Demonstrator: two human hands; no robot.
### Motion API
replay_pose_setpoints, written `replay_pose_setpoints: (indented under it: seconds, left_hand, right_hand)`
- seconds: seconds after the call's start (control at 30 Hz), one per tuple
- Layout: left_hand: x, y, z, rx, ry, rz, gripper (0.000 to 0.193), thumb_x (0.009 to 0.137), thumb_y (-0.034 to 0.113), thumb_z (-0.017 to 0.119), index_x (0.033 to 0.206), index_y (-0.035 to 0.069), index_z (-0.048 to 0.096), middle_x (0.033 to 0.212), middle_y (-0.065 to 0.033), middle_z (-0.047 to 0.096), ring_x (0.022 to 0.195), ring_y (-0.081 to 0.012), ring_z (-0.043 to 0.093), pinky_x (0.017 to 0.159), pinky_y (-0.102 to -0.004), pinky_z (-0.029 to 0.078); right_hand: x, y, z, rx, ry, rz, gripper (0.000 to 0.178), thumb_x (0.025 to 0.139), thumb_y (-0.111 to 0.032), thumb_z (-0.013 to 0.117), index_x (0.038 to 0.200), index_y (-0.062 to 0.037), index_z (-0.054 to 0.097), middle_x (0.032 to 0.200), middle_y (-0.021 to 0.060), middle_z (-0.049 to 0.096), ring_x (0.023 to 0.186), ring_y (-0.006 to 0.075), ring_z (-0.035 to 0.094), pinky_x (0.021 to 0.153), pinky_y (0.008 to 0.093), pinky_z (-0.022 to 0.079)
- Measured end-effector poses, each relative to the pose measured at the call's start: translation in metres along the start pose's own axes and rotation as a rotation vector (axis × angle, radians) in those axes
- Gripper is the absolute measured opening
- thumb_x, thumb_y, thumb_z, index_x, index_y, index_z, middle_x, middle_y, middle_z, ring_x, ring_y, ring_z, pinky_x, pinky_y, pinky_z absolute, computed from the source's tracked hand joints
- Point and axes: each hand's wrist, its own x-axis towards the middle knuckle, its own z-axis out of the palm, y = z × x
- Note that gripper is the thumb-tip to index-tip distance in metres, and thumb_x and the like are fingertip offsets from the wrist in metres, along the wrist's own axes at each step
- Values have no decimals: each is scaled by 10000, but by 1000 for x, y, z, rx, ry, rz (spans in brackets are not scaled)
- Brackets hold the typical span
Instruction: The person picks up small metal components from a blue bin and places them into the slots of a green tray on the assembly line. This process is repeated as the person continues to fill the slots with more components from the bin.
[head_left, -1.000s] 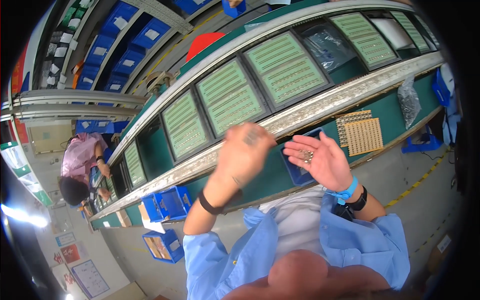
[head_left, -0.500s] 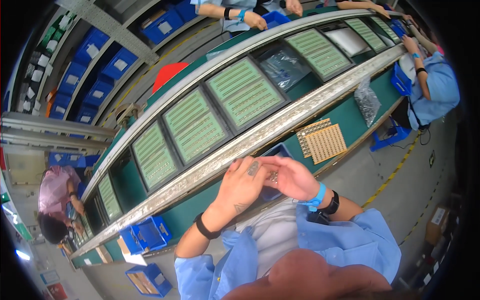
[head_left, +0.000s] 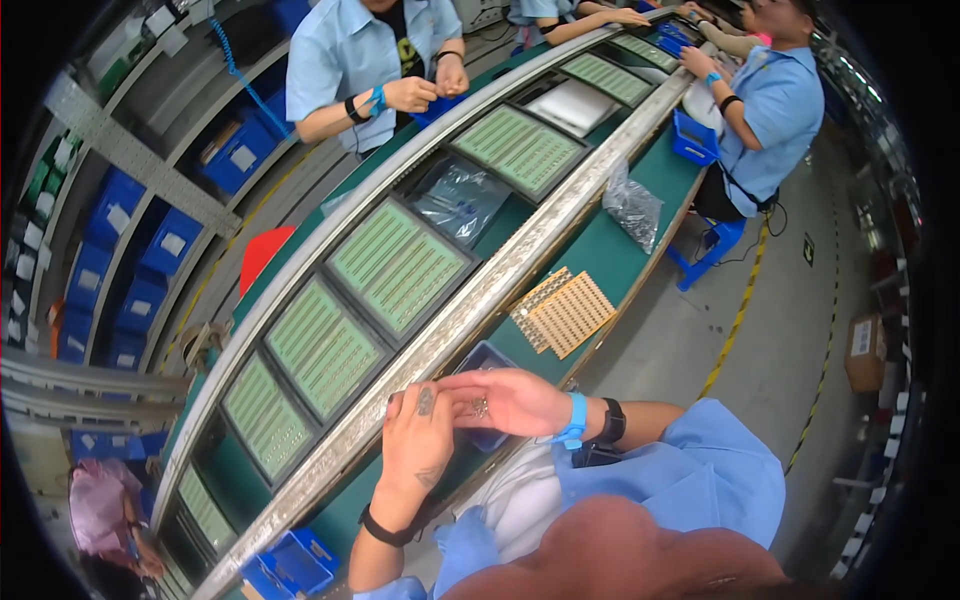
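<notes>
My left hand (head_left: pixel 418 445) and my right hand (head_left: pixel 520 402) meet in front of me, above the near edge of the bench. A small heap of tiny metal parts (head_left: pixel 481 407) lies in my right palm, which is cupped around it. The left fingers are bent and pressed together against the right fingertips; whatever they pinch is too small or hidden to make out. Partly under both hands stands a dark blue bin (head_left: pixel 486 358). Beyond it, two tan perforated boards (head_left: pixel 570 315) overlap on the green bench.
Framed green panels (head_left: pixel 400 265) line the conveyor behind a worn metal rail (head_left: pixel 440 345). A clear bag of parts (head_left: pixel 632 208) lies on the bench to the right. Blue bins (head_left: pixel 292 565) stand near left and far right. Co-workers (head_left: pixel 375 75) work across the line and along it.
The whole view has swung, so the bench and panels appear turned and the far co-workers show more fully. My hands stay together, with the metal parts still in the right palm.
</notes>
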Motion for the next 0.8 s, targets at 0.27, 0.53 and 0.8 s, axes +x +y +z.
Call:
replay_pose_setpoints:
  seconds: [0.27,0.53,0.8]
  left_hand:
    - [5,5,-7,-182,118,-41,148,838,91,771,956,67,685,941,-93,617,916,-307,598,833,-431,441]
    - [2,2,-8,-187,97,-66,132,831,84,786,935,62,709,915,-93,609,907,-302,591,847,-423,440]
    - [-4,1,-8,-369,182,-118,124,805,55,819,896,55,735,877,-98,620,833,-289,602,766,-386,469]
  right_hand:
    - [1,7,-14,-176,6,-9,260,1077,-159,540,1245,7,649,1141,80,680,1011,169,660,916,330,547]
    - [3,5,-15,-245,103,77,184,1060,-173,597,1109,-14,676,885,19,622,756,96,570,645,242,463]
    - [1,3,-12,-375,27,35,148,1048,-140,603,1088,-18,677,852,4,599,714,65,513,608,228,416]
